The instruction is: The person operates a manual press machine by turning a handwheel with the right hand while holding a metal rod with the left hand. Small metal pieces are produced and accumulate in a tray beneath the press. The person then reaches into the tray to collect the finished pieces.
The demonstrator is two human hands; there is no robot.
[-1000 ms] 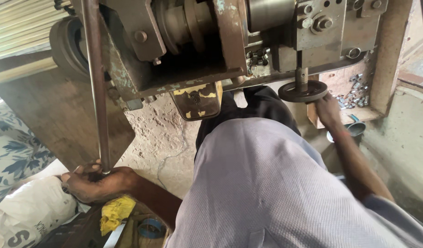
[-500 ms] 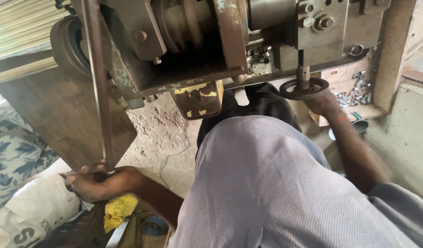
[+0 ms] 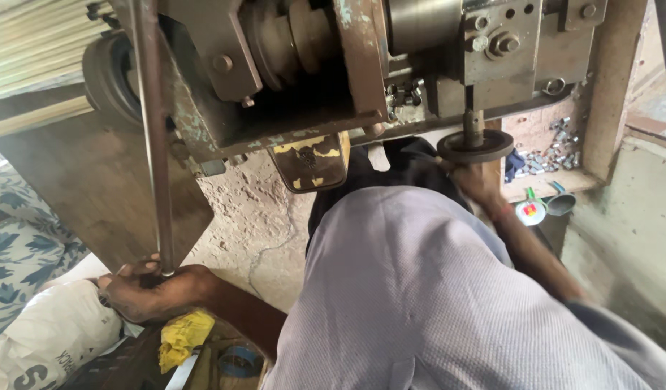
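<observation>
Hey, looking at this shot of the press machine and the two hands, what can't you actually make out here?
- Head view: the right hand under the round disc; its fingers are hidden by the disc and the person's knee.
- Head view: the top of the metal rod that the left hand grips is cut off by the upper edge.
- Head view: the small metal parts on the ledge are too small to identify.
- Head view: the white sack is cut off by the lower left edge.

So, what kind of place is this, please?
Probably a small metal workshop. A heavy worn machine with pulleys fills the view, loose nuts and bolts lie on a ledge, and the left hand grips a long lever while the right hand touches a round disc.
</observation>
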